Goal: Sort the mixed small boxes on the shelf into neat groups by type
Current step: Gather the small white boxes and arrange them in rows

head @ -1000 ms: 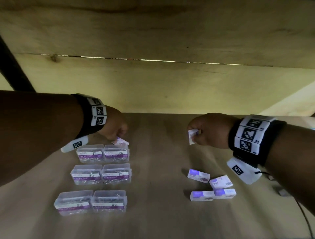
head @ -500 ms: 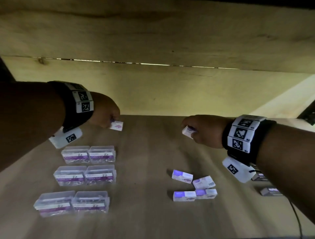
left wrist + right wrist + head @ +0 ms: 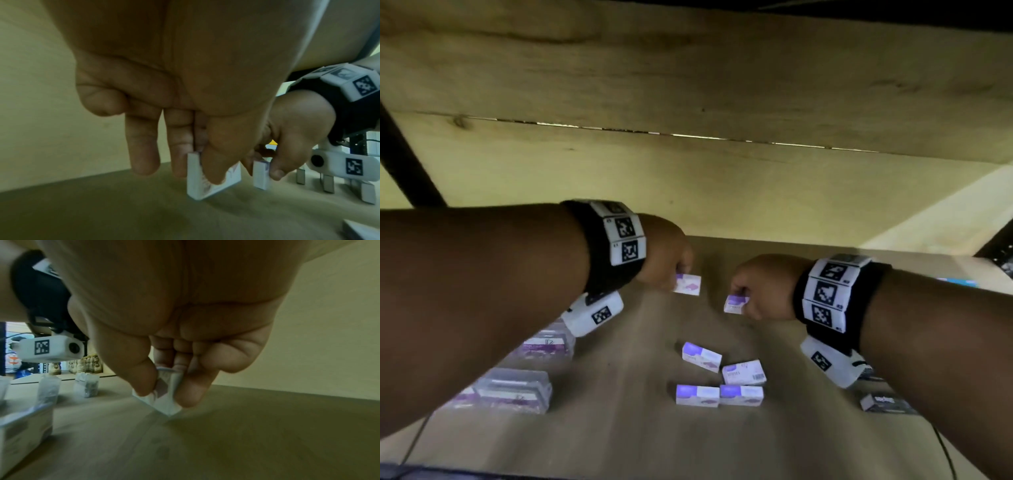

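My left hand (image 3: pixel 674 260) pinches a small white-and-purple box (image 3: pixel 688 284) between thumb and fingers, just above the wooden shelf (image 3: pixel 626 438); the same box (image 3: pixel 205 181) shows in the left wrist view. My right hand (image 3: pixel 760 291) pinches a second small white-and-purple box (image 3: pixel 736 304), held a little to the right of the first; the right wrist view shows this box (image 3: pixel 164 399) close to the shelf. Several matching small boxes (image 3: pixel 719 377) lie in a loose cluster below the hands. Clear plastic clip boxes (image 3: pixel 517 390) sit at the left, partly hidden by my left forearm.
A dark small box (image 3: pixel 887 402) lies at the right under my right forearm. The wooden back wall (image 3: pixel 688 192) and the board overhead (image 3: pixel 688 68) close the shelf in. A dark post (image 3: pixel 407 164) stands at the far left.
Both hands have come closer together toward the shelf's middle. The left hand carried its box to the right; the right hand lowered its box and moved it left.
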